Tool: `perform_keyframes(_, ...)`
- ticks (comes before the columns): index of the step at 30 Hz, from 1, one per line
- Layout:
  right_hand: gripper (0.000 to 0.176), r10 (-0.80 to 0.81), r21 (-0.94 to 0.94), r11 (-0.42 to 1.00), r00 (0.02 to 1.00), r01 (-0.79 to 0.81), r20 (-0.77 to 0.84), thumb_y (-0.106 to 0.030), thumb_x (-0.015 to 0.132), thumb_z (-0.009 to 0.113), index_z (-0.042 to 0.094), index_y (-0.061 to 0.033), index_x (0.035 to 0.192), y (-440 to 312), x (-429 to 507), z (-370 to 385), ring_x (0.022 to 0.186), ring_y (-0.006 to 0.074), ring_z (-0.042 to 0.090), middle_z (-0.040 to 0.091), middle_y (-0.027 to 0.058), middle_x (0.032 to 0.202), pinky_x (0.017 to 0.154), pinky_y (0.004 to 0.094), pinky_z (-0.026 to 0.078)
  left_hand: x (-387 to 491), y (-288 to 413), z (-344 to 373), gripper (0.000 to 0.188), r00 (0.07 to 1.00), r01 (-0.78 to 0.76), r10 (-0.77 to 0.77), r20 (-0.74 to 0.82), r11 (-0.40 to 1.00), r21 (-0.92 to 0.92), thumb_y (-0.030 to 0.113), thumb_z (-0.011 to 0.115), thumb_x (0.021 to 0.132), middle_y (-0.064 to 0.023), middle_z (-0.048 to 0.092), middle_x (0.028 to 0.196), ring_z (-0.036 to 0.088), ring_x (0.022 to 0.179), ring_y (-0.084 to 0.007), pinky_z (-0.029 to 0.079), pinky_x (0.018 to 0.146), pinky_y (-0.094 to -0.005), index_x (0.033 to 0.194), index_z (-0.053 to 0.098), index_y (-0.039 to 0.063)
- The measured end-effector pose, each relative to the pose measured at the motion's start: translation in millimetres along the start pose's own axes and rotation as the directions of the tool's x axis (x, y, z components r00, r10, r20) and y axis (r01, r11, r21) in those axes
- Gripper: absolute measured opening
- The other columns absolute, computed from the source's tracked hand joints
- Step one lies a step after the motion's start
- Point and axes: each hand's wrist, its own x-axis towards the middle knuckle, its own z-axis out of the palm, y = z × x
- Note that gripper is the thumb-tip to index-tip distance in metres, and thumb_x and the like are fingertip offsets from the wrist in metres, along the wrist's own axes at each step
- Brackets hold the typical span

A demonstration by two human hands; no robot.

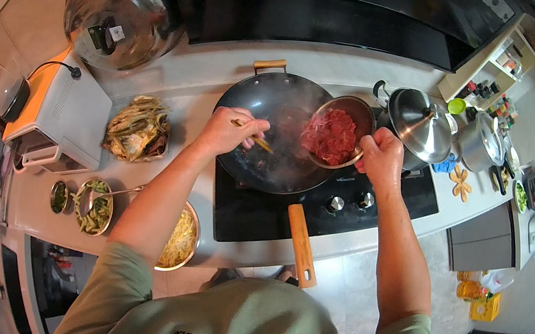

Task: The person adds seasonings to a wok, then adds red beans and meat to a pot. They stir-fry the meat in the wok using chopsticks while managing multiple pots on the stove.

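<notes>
A steel bowl [365, 118] of raw red meat [330, 138] tilts over the right side of a black wok [249, 95]. My right hand [381, 157] grips this bowl by its near right rim. Wooden chopsticks [264, 145] are held in my left hand [232, 131] above the wok's left half, their tips pointing down to the right. Haze or steam rises from the wok and blurs part of its bottom. The wok's long wooden handle [303, 246] points towards my body, past the front edge of the black cooktop [236, 220].
A lidded steel pot [419, 127] stands close behind my right hand. Left of the wok sit a pile of dried food [138, 129], a bowl of cut green vegetables [98, 215] with a spoon, and a bowl of yellowish shreds [180, 240]. A white oven [67, 113] borders the counter's left.
</notes>
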Motion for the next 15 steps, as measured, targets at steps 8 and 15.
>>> perform_keyframes(8,0.028,-0.165,-0.186,0.969,0.986,0.165,0.014,-0.012,0.091,0.071,0.054,0.0028,0.074,15,13,6,0.05,0.025,0.067,0.06,0.0153,0.061,0.049,0.0397,0.054,0,19,-3,0.037,0.994,0.034,-0.029,-0.102,0.998,0.048,0.029,0.072,0.106,-0.0082,0.074,0.093,0.073,0.071,-0.0152,0.059,0.065,-0.0281,0.092,0.081,-0.004)
perform_keyframes(15,0.023,-0.015,-0.126,0.992,0.993,0.029,0.114,-0.009,0.093,0.067,0.054,-0.0004,0.075,12,16,17,0.047,0.0202,0.065,0.06,0.0096,0.063,0.044,0.0355,0.053,-28,50,16,0.036,0.884,-0.463,0.425,-0.192,0.852,-0.246,0.028,0.067,0.109,-0.0125,0.074,0.092,0.073,0.072,-0.0168,0.063,0.064,-0.0304,0.094,0.08,-0.003)
